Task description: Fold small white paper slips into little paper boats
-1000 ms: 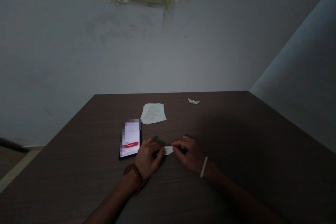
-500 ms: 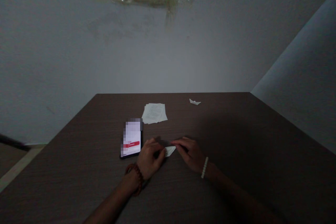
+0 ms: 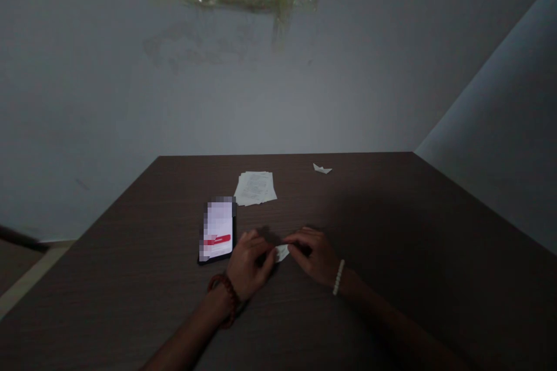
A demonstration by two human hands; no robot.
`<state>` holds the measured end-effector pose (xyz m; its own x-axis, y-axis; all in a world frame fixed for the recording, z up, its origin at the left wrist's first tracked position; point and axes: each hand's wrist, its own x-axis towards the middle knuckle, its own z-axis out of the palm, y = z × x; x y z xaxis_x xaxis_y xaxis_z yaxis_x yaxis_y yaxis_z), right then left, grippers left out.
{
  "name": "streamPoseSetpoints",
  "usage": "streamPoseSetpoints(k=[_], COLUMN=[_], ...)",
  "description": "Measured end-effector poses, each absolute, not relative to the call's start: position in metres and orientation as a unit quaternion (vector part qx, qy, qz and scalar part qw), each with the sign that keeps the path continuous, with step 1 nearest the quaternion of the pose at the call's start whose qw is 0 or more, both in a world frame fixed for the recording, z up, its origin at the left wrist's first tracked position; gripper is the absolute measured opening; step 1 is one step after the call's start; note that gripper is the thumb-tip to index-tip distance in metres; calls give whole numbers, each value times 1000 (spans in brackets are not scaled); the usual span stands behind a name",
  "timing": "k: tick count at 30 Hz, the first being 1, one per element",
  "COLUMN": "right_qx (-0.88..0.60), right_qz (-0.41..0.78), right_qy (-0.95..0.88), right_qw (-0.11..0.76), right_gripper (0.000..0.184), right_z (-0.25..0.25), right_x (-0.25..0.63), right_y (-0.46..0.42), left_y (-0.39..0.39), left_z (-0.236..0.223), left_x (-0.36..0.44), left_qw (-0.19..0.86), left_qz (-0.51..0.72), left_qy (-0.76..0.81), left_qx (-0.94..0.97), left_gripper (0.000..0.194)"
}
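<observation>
A small folded piece of white paper [image 3: 282, 253] lies between my hands, low over the dark tabletop. My left hand [image 3: 249, 262] pinches its left end between thumb and fingers. At the other end, my right hand [image 3: 314, 256] has its thumb and forefinger closed on the paper's right corner. Both ends of the paper are partly hidden by my fingers. A dark red bead bracelet [image 3: 228, 300] circles my left wrist, and a pale bead bracelet [image 3: 339, 277] is on my right.
A phone [image 3: 219, 231] with a lit screen lies just left of my left hand. Behind it is a stack of printed paper sheets [image 3: 256, 188]. A small folded paper boat [image 3: 322, 168] sits near the far edge of the brown table [image 3: 369, 185], which meets a grey wall.
My right thumb and forefinger have moved slightly left and closed onto the paper's right corner, covering more of it. My left hand keeps its hold, shifting barely.
</observation>
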<state>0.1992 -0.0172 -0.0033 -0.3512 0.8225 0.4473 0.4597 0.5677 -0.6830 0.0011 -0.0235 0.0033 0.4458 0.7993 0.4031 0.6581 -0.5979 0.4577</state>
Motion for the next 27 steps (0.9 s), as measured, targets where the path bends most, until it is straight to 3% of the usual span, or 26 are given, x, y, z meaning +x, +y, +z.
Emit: streamPoseSetpoints(k=[11, 27], right_qx=[-410, -473], right_qz=[161, 6], right_qy=[-815, -778], right_qw=[375, 414], right_gripper=[10, 15], right_z=[-1, 2], right_x=[198, 202], right_y=[-16, -19], left_y=[-24, -24], left_z=[3, 2], left_x=[2, -1], left_qw=[80, 90], left_qz=[310, 290], left_qy=[413, 447], left_qx=[852, 841], left_gripper=[26, 17])
